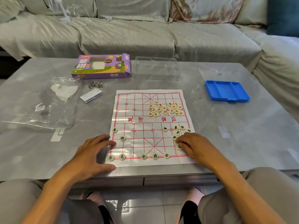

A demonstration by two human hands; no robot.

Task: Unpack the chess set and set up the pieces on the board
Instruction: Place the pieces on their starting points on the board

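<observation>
A white paper board with red grid lines lies on the grey table. Several red-lettered discs are heaped in its far right part. Black-lettered discs stand along the near row and at the left side; more lie loose at the near right. My left hand rests with spread fingers on the board's near left edge. My right hand sits over the near right corner, its fingertips on a disc; whether it pinches that disc is hidden.
A purple game box and a clear plastic lid stand at the far side. A blue tray is at the right. A crumpled plastic bag, a metal ring puzzle and a small booklet lie at the left. A sofa runs behind.
</observation>
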